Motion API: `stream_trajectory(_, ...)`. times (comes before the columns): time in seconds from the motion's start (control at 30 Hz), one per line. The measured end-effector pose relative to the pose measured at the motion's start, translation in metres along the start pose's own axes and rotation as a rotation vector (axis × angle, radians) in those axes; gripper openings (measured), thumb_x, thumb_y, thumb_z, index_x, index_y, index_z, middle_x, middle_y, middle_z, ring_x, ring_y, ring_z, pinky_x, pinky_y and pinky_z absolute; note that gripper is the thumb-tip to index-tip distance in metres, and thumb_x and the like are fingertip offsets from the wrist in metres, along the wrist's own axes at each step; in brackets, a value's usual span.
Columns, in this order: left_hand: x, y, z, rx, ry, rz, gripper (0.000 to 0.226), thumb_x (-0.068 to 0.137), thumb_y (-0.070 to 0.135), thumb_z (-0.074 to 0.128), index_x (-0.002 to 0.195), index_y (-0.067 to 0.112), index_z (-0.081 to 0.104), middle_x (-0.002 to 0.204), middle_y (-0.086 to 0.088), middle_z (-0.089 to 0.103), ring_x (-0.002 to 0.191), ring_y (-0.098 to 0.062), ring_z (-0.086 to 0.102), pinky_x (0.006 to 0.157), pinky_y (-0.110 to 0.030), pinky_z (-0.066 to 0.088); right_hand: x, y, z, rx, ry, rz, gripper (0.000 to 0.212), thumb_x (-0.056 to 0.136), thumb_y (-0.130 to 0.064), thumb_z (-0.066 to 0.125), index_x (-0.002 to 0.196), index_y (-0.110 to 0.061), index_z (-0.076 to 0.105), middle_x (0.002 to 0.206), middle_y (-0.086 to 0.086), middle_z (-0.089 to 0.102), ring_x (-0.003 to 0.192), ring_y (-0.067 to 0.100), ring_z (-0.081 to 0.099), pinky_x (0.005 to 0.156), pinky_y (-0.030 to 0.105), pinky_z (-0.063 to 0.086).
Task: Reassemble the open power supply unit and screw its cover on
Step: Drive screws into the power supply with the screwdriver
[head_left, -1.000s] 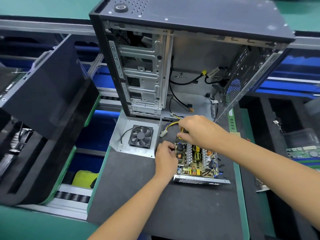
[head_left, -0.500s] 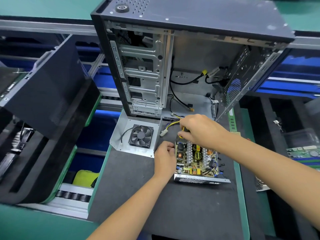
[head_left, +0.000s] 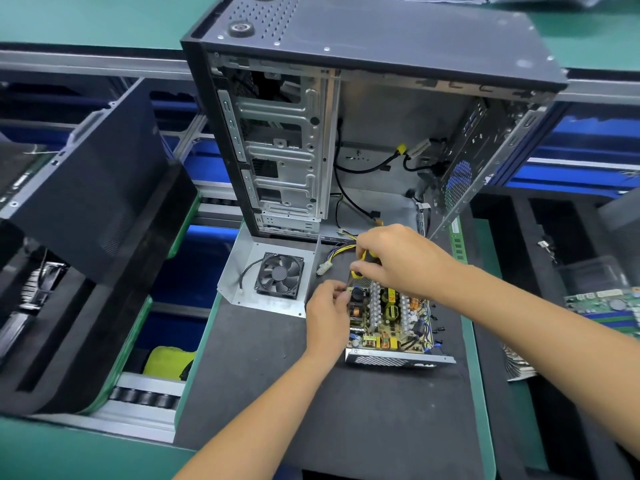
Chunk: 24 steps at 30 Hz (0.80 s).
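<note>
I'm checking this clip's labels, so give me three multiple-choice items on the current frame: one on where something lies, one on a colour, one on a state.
1. Where does the cover plate with the fan lie?
A. to the left of the open power supply
B. inside the computer case
C. on top of the power supply

2. What colour is the screwdriver handle in the right hand?
A. red and white
B. yellow and black
C. plain blue

3. What is the state of the power supply?
A. closed and screwed
B. open, with its circuit board showing
C. mounted in the case

Answers:
1 A: the plate lies flat on the dark mat, apart from the unit.
2 B: yellow and black show between the fingers of the right hand on the screwdriver.
3 B: coils and capacitors are bare beside the left hand.
</note>
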<state>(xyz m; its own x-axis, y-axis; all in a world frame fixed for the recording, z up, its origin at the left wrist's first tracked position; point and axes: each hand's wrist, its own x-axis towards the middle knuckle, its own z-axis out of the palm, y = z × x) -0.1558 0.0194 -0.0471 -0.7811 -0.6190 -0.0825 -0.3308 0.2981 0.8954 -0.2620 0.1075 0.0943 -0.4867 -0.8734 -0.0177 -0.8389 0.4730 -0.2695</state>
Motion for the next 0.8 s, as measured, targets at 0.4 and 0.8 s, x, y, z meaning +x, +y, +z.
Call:
stream_trajectory(0.4,-0.009,0.021,-0.021,-0.042,-0.048,0.008,0.016,0.090,0.007,0.060,0.086,0.022,0.059,0.077,0.002,0.064,0.072,-0.011,0.061,0.063,-0.008,0.044,-0.011,-0.011,-0.035,0.057,0.005,0.063,0.022,0.092,-0.036,0.060,0.085,-0.016,0.064,0.073,-0.004,0.063,0.052,0.001,0.044,0.047,0.019,0.032)
stream_trajectory(0.8,-0.004,0.046,-0.047,-0.117,-0.087,0.053,0.035,0.093,0.004,0.055,0.072,0.032,0.060,0.062,0.005,0.060,0.050,0.000,0.054,0.054,-0.009,0.045,-0.014,-0.033,-0.063,0.033,0.048,0.065,0.024,0.091,-0.036,0.060,0.087,-0.013,0.065,0.062,-0.014,0.046,0.058,0.002,0.042,0.059,0.029,0.041)
